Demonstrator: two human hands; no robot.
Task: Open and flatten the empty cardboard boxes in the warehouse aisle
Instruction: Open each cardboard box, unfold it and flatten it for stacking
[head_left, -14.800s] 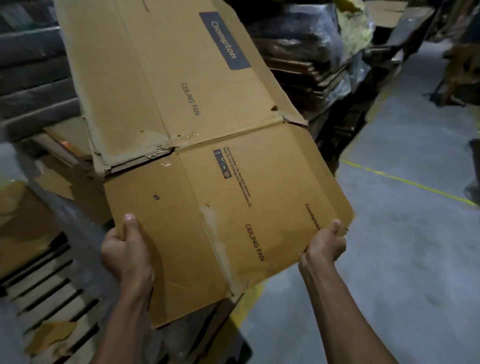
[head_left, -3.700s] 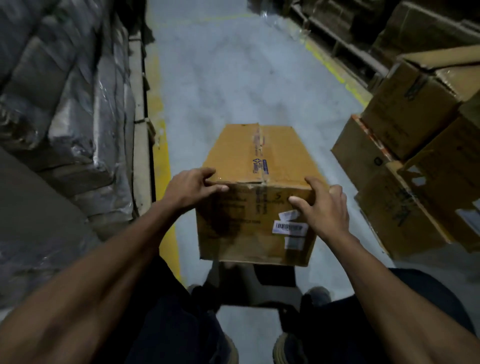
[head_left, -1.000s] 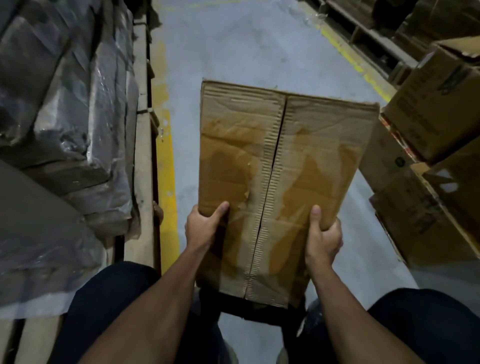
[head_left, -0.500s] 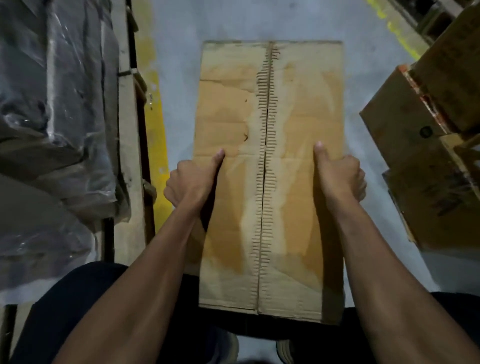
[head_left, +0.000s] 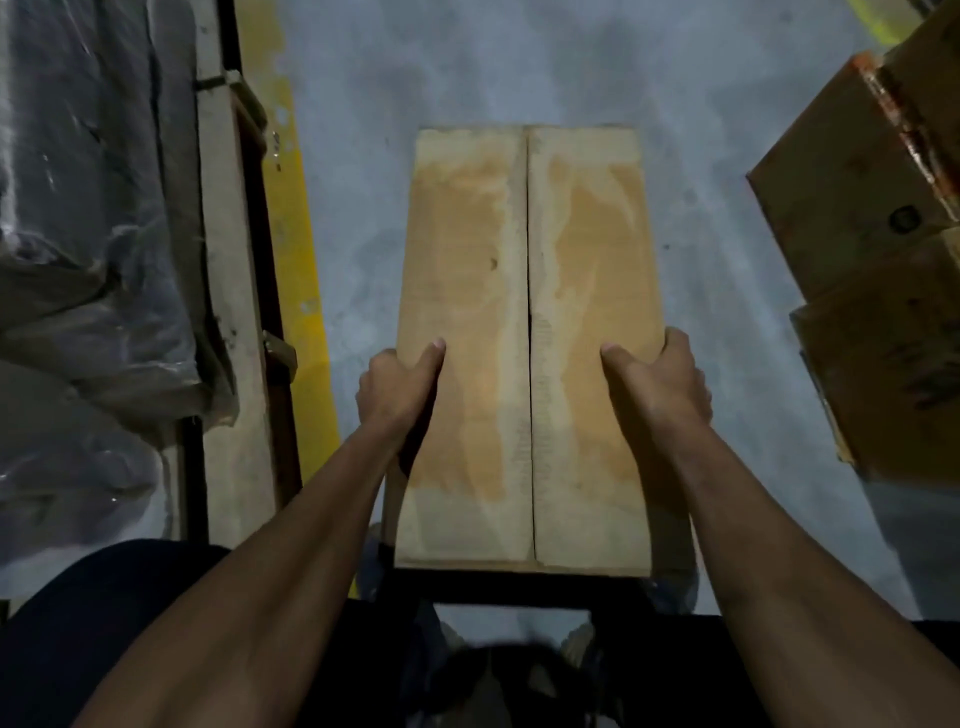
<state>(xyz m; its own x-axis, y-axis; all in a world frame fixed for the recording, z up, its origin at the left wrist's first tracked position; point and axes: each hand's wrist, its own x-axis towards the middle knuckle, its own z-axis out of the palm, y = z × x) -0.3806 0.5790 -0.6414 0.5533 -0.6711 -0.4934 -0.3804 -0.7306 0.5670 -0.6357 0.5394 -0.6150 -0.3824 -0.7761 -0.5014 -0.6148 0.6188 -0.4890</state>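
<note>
The floor (head_left: 519, 62) is grey concrete with a yellow line (head_left: 296, 260) along its left side; beyond that line sits a wooden rack edge (head_left: 228, 312) and wrapped stock (head_left: 88, 260). To the right, near but apart from the work, stand stacked cartons (head_left: 857, 208).

The box (head_left: 524, 234) is held in the aisle in front of the person, one face up, showing 2 flaps that meet at a centre seam (head_left: 529, 312). The seam looks bare of tape, with pale strips where tape seems to have been pulled off.

The left hand (head_left: 397, 395) grips the box's left edge, thumb laid on the top face, fingers wrapped out of sight underneath. The right hand (head_left: 660, 384) grips the right edge the same way.

Judging by this, the step in hand is opening these 2 flaps. To do it well, I would keep the box steady with 1 hand, work the other thumb into the seam near its middle, and lift each flap out fully along its crease. The far end probably needs opening too before the walls will fold flat. Weak, stained board could tear if yanked.
</note>
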